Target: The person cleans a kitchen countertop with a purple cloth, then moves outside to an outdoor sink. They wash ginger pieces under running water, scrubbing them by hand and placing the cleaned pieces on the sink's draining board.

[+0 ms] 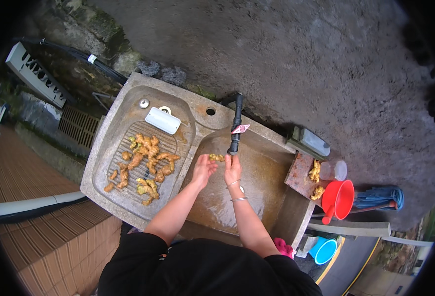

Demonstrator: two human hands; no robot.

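A knobbly yellow-brown piece of ginger [216, 158] spans the gap between my hands, just beside the outlet of the black tap [235, 137]. At its right end, directly below the outlet, my right hand [233, 171] grips it with bracelets at the wrist. My left hand [203, 171] meets the other end; its lower fingers are loosely spread, and its hold is unclear. Both hands are over the deep basin [256, 159] of a stone sink, whose bottom looks wet. Several ginger pieces [147, 148] lie on the ribbed shallow basin [134, 196] to the left.
A white oblong container [163, 120] and a metal drain strainer [143, 103] lie in the shallow basin. On the right ledge [299, 174] are two ginger pieces [314, 171], a clear jar [334, 170] and a red dipper [338, 199]. Lower right stands a blue bucket [324, 251].
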